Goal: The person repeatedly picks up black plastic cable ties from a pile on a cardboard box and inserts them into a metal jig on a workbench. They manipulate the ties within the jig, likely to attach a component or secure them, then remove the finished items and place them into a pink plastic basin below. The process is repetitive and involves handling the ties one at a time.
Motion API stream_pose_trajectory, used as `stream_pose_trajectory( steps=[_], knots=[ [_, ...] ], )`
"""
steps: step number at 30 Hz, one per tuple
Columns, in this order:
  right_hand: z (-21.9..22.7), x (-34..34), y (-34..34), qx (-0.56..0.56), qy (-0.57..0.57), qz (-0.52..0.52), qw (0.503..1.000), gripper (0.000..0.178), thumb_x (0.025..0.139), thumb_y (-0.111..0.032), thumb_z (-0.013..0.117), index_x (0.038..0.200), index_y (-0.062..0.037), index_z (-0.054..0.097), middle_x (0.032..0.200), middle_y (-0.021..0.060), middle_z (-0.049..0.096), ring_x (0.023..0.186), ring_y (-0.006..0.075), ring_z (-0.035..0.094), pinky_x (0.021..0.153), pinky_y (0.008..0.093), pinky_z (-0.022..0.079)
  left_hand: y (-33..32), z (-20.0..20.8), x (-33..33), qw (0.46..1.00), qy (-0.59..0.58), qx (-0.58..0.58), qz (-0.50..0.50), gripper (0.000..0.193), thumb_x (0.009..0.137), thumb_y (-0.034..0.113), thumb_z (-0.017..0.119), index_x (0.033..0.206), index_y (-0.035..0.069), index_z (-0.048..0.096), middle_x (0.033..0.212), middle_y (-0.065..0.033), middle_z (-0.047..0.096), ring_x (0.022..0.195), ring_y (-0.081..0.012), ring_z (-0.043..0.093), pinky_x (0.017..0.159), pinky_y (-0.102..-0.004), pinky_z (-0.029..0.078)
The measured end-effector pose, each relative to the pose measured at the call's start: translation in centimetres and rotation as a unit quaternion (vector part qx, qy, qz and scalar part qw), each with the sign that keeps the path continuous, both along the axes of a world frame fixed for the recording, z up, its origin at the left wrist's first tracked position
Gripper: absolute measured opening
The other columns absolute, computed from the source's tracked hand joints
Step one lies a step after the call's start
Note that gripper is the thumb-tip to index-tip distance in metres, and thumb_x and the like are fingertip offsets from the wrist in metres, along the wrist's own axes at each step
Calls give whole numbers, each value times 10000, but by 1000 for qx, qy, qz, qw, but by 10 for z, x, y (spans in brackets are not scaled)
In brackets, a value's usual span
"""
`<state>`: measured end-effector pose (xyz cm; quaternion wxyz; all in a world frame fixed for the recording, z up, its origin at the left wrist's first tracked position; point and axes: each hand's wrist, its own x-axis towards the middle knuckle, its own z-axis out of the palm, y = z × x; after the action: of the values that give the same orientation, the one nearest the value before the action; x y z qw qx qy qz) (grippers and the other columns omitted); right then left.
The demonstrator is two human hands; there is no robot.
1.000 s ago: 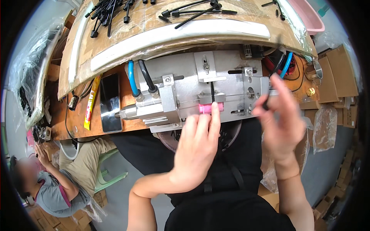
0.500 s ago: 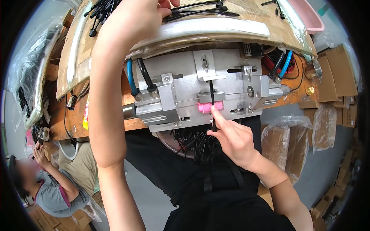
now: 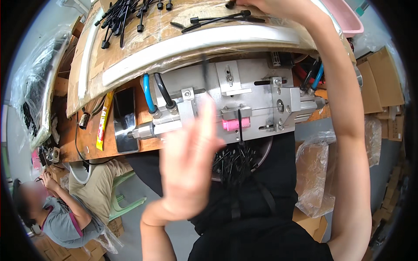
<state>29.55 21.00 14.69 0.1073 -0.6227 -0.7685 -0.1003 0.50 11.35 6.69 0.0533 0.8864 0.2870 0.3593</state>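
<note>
My left hand (image 3: pixel 189 161) is over the front left of the metal fixture (image 3: pixel 257 102), smeared by motion. A blurred black rod (image 3: pixel 204 71) stretches ahead of its index finger and looks gripped by it. At the top edge, my right hand (image 3: pixel 257 5) reaches over the cardboard-topped surface, partly out of frame. A black knobbed end (image 3: pixel 230 4) shows at its fingers. Below it lie loose black rods (image 3: pixel 222 19). In the fixture's middle sits a pink cylinder (image 3: pixel 235 123) below a small metal block, with a narrow black piece (image 3: pixel 240 126) across it.
A pile of black rods (image 3: pixel 119 19) lies at the upper left. A bowl (image 3: pixel 265 150) of more rods is at my lap. A phone (image 3: pixel 125 113) and yellow packet (image 3: pixel 104 122) lie left of the fixture. Blue hoses (image 3: pixel 149 93) rise beside it. Another person (image 3: pixel 67 213) sits at far left.
My left hand has come down from the cardboard-topped surface to the fixture with a rod. My right hand has left the fixture for the top edge. The longer rod across the pink cylinder is gone.
</note>
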Motion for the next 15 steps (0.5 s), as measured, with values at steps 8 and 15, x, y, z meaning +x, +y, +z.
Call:
stream_pose_trajectory(
  steps=[8,15],
  knots=[
    [44,-43,-54,193,479,-179,838,247,885,-158,648,1019,45,693,923,158,721,790,201,697,642,322,562,-51,-52,29,987,133,-92,-9,683,751,46,724,1378,-41,468,972,-91,515,864,-246,510,780,-371,438],
    [-41,-50,-142,197,549,69,810,151,885,25,624,1035,36,602,933,168,695,723,169,648,549,239,501,-43,-53,22,982,179,-53,-2,698,758,-7,621,1412,-83,391,928,-86,490,827,-203,510,776,-301,474]
  ],
)
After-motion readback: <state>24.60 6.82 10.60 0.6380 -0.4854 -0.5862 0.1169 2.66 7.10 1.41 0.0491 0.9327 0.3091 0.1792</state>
